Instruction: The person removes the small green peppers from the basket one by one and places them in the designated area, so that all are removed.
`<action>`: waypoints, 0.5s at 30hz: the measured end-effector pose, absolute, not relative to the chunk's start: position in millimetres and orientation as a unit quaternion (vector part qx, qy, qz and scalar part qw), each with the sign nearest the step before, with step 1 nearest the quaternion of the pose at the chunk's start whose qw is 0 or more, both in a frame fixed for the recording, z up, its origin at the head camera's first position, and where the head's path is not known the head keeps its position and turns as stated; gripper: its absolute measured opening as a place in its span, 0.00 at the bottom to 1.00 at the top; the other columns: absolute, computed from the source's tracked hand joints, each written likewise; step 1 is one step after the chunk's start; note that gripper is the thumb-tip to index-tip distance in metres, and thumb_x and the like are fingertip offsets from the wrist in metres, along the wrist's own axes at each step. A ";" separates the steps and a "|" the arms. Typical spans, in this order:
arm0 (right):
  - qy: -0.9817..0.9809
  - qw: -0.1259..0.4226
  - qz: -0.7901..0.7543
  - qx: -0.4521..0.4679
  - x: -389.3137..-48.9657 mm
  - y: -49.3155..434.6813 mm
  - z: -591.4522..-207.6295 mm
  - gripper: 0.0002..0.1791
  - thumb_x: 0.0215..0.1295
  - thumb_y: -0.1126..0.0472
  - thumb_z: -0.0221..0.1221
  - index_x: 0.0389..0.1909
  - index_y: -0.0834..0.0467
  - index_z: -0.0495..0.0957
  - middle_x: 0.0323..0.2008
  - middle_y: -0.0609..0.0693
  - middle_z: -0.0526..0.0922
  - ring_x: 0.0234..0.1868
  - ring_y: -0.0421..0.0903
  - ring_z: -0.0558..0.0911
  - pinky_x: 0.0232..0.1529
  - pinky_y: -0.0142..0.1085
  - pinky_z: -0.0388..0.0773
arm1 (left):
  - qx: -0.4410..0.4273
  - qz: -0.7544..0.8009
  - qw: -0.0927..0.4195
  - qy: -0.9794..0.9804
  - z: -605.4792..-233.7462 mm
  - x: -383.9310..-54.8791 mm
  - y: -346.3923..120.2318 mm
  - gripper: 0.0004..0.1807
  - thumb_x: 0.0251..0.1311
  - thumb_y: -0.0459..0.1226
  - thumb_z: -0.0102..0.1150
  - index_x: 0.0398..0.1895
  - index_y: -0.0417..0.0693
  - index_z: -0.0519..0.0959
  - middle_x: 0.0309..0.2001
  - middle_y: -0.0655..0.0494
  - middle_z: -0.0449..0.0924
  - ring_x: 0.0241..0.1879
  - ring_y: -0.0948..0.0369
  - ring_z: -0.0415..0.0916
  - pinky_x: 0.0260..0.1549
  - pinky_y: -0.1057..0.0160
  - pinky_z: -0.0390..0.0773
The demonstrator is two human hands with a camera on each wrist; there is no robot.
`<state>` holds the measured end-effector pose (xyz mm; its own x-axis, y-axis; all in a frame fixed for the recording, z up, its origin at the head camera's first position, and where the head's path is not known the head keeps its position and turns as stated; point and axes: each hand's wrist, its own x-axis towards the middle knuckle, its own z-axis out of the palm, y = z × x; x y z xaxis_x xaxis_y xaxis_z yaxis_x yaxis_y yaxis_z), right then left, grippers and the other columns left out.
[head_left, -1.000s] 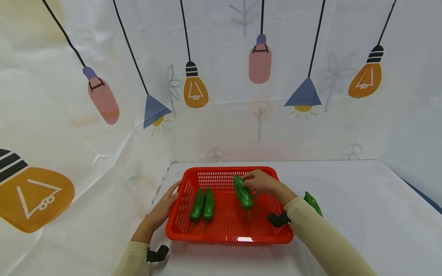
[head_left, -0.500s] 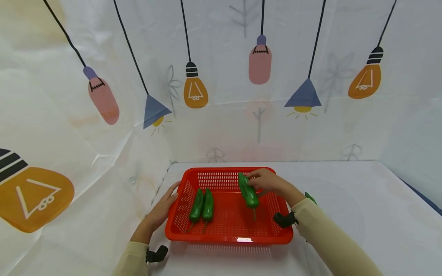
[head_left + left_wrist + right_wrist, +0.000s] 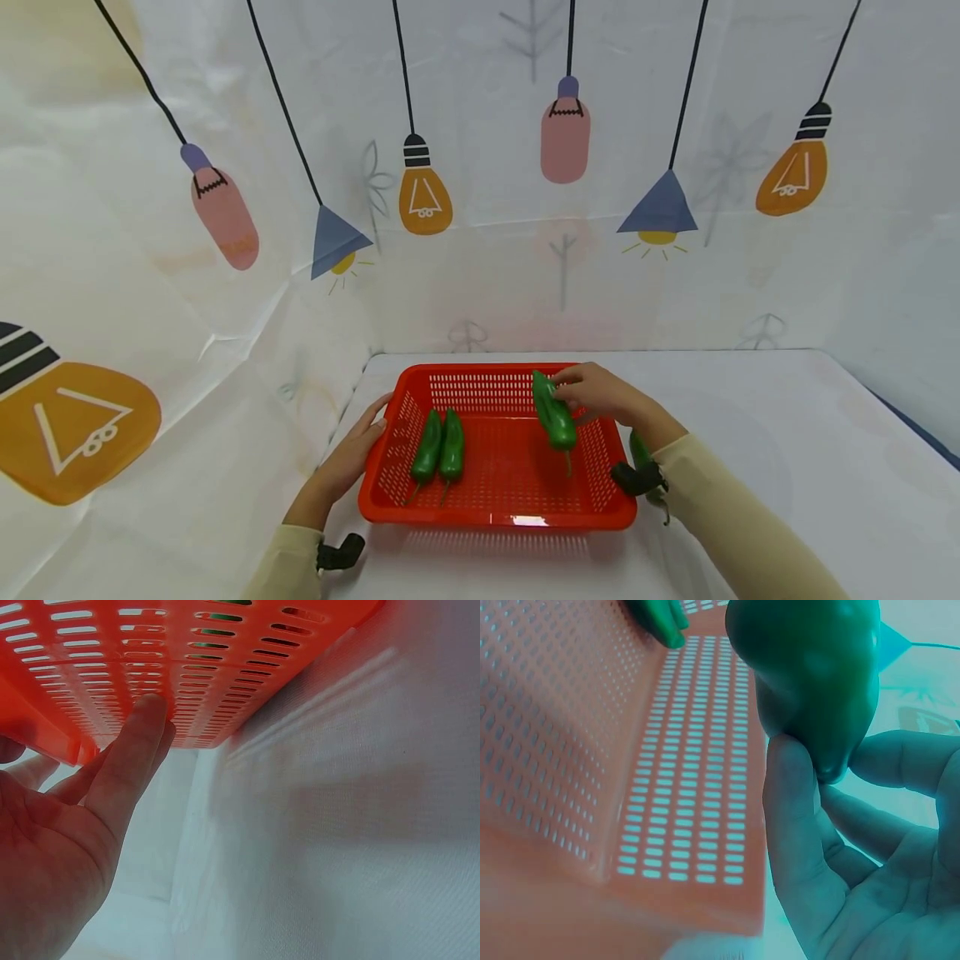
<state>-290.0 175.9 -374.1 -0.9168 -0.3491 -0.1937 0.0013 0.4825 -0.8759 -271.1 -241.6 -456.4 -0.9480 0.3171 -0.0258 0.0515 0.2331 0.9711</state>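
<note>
In the head view my left hand [image 3: 351,454] touches the left side of a red plastic basket [image 3: 491,527]. The left wrist view shows its long fingers [image 3: 135,750] lying straight along the outside of the slotted wall. My right hand [image 3: 603,396] pinches a green pepper [image 3: 555,417] near its pointed end, over the right part of the basket, stem hanging down. Seen from the right wrist, thumb and fingertips close on the pepper's narrow tip. Two more green peppers, a left one [image 3: 427,447] and a right one [image 3: 452,447], lie side by side inside the basket.
Another green pepper [image 3: 640,450] lies on the white table [image 3: 765,467] right of the basket, partly hidden by my right wrist. A white sheet [image 3: 480,275] printed with hanging lamps covers the back and left walls.
My right hand has moved to the right with the pepper, toward the basket's right wall. The left hand, the basket and the two peppers in it stay put.
</note>
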 end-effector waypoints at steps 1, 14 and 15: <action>0.845 0.174 -0.495 -0.101 -289.3 177.3 -373.3 0.24 0.73 0.64 0.57 0.66 0.71 0.71 0.53 0.64 0.80 0.45 0.53 0.84 0.40 0.47 0.85 | 0.119 0.609 0.109 0.777 -456.3 -270.7 -241.4 0.28 0.82 0.47 0.35 0.81 0.60 0.49 0.70 0.38 0.65 0.55 0.49 0.77 0.49 0.56 0.81; 0.857 0.162 -0.481 -0.094 -280.4 194.2 -367.8 0.23 0.73 0.64 0.57 0.65 0.71 0.72 0.51 0.62 0.81 0.45 0.54 0.83 0.40 0.48 0.85 | 0.122 0.612 0.108 0.774 -456.4 -271.0 -241.6 0.28 0.82 0.47 0.35 0.81 0.59 0.50 0.70 0.37 0.65 0.56 0.48 0.77 0.50 0.54 0.81; 0.857 0.161 -0.481 -0.095 -279.9 196.0 -367.9 0.23 0.73 0.64 0.56 0.65 0.71 0.72 0.51 0.62 0.81 0.45 0.54 0.83 0.40 0.49 0.85 | 0.120 0.612 0.108 0.774 -456.5 -270.9 -241.7 0.28 0.82 0.47 0.35 0.81 0.59 0.50 0.70 0.37 0.65 0.56 0.48 0.77 0.50 0.54 0.81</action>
